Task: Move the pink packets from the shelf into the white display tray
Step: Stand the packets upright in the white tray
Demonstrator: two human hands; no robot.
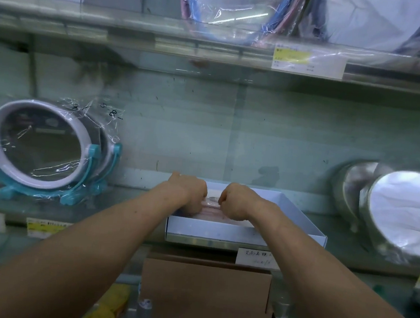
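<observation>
A: While both arms reach forward, where do the hands end?

B: Inside the white display tray (245, 235), which stands on the shelf (336, 217) at its front edge. The left hand (190, 195) is at the left side of the tray, and the right hand (235, 201) is just beside it, near the middle.

A: And the fingers?

B: On both hands they are bent downward and pressed together, closed on the pink packets (211, 209) — the tips are hidden under the knuckles, so I cannot tell how deep the grip goes.

A: Where do the packets lie?

B: In the tray, in its left part, between and under the two hands. They are blurred and I cannot count them. The right part of the tray shows its white floor.

A: What stands around?

B: To the left, well apart from the tray, there is a round mirror (43, 148) with a white rim on a teal stand, wrapped in clear plastic. To the right there is a silver mirror (404, 211), tilted back. Below the shelf, under the tray, I see a brown cardboard box (204, 286), and a handwritten label (254, 258) on the shelf edge — its writing is too blurred to read.
</observation>
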